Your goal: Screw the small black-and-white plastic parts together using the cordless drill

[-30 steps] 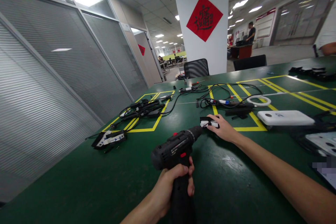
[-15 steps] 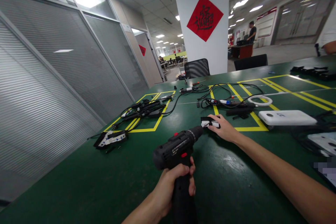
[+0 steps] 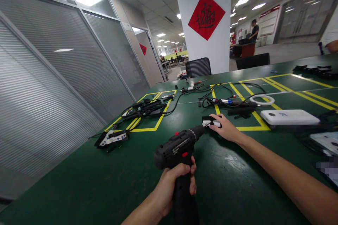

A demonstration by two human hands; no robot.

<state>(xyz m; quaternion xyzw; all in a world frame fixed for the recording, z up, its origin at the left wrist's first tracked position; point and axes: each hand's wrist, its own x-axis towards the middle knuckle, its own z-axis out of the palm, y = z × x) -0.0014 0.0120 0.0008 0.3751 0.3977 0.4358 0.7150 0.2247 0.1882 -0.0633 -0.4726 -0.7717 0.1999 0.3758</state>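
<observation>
My left hand (image 3: 169,186) is wrapped round the handle of a black cordless drill (image 3: 176,149) with red buttons. The drill points away and to the right, its chuck (image 3: 196,133) close to a small white and black part (image 3: 207,123) on the table. Fingers of my right hand (image 3: 224,128) close over the right end of that part, pressing it against the tabletop. The drill's tip meets the part's left end; whether it sits in a screw is too small to tell.
The green table (image 3: 105,182) has yellow tape rectangles. Tangled black cables (image 3: 148,109) and a white-black part (image 3: 112,139) lie left. Farther right are a pen-shaped tool (image 3: 229,102), a white cable coil (image 3: 264,100) and a white case (image 3: 289,117). A person (image 3: 254,31) stands in the background.
Hardly anything differs. The view has tilted a little; both hands, the drill and the small part keep their places.
</observation>
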